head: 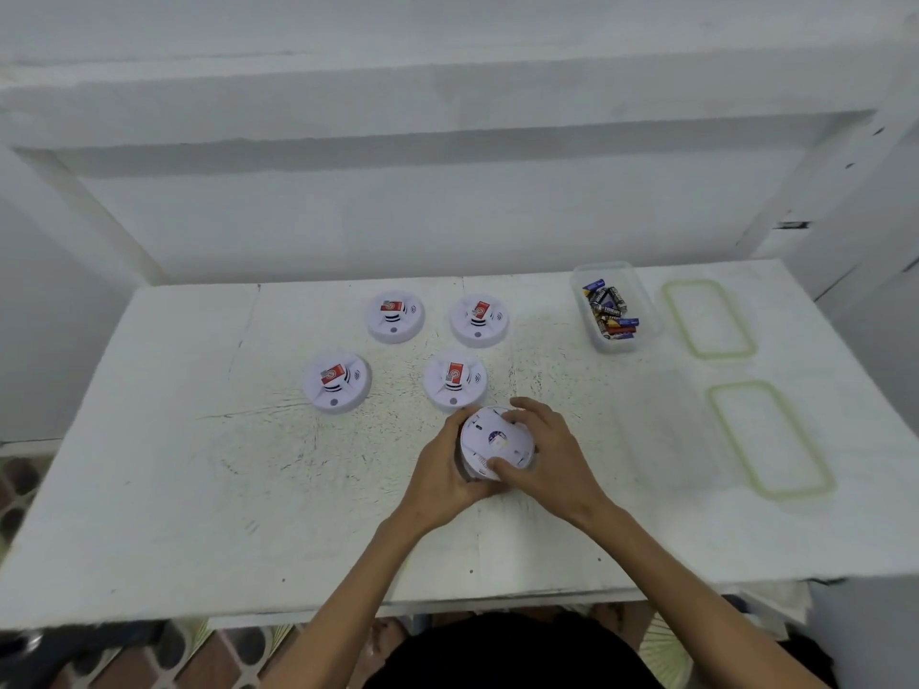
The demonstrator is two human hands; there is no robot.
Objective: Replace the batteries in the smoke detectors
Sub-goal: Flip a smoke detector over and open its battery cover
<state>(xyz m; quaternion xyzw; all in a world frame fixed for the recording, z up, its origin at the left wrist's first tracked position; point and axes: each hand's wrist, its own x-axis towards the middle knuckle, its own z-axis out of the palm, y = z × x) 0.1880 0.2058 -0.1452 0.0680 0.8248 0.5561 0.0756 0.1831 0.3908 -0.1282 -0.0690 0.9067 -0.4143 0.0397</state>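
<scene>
- Presently both hands are on one smoke detector (495, 442), low over the table (199, 489), at about 5 o'clock from the table's middle (12 being the far edge). Whether it rests on the surface, I cannot tell.
- Left hand (442, 469) cups the body from the 9 o'clock side, fingers wrapped behind it. Right hand (547, 455) spans the flat back plate from the 3 o'clock side, thumb on the near rim, fingers curled over the far rim. Both grip; neither is slack.
- Back plate faces up toward the camera. My reading: one hand steadies while the other twists, a grip for unlocking or relocking the base at the battery bay. Which of the two, cannot tell.
- Four other detectors (455, 380) sit face up in two rows at 10 to 12 o'clock of the held one, apart from each other, the nearest just beyond it. Each carries a red block (456, 372) on its dome, probably a battery laid out one per unit.
- Clear tub (619, 346) at 2 o'clock, lid off: a loose heap of cylindrical cells (609, 310) in black, blue and red wrappers. Used or fresh, cannot tell.
- Two clear lids with green seals lie flat at 3 o'clock, far lid (711, 318) and near lid (768, 437), likely parked outside the working patch.
- Faint clear outline left of the near lid may be a second tub; too washed out to say.
</scene>
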